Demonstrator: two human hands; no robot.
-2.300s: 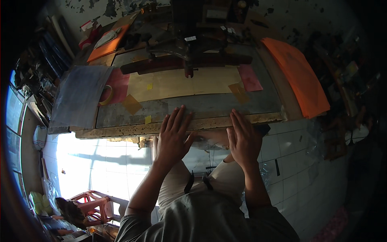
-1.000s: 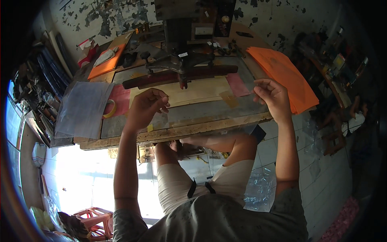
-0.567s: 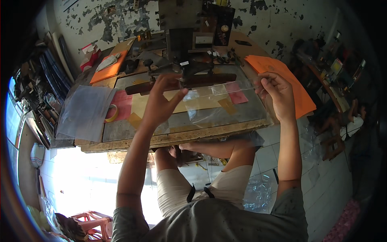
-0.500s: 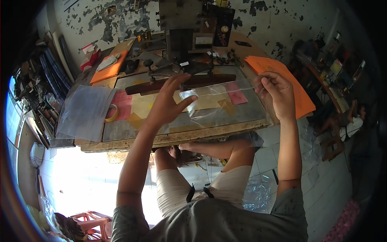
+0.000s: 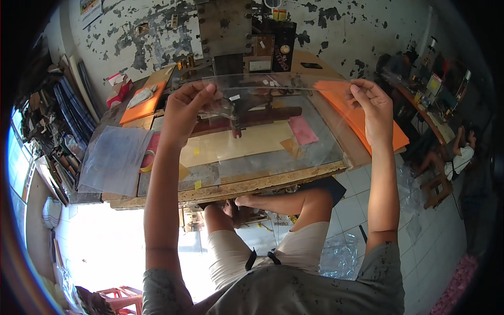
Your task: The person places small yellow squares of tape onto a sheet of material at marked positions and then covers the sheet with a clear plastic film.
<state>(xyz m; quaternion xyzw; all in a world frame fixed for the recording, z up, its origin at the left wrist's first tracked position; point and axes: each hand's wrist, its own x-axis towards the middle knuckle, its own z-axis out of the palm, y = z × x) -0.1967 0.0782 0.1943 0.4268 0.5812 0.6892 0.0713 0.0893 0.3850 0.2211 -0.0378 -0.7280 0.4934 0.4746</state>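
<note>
A clear plastic sheet (image 5: 275, 84) is stretched between my raised hands above the worktable. My left hand (image 5: 190, 107) pinches its left corner between thumb and fingers. At the other end, my right hand (image 5: 373, 107) pinches the right corner. The sheet is so transparent that its lower edge is hard to make out. Behind and below it are a reddish-brown press bar (image 5: 262, 119), a long beige strip (image 5: 241, 144) and a pink piece (image 5: 303, 130) on the grey table surface (image 5: 320, 152).
A stack of clear sheets (image 5: 113, 160) lies at the table's left, beside a yellow tape roll (image 5: 147, 160). Orange sheets (image 5: 388, 134) are stacked on the right. A dark upright machine column (image 5: 226, 29) stands behind. Two other people are at the far right.
My left hand has moved left and up and closed on the sheet's corner. The sheet, narrow and slanted before, is now spread wide and higher between both hands.
</note>
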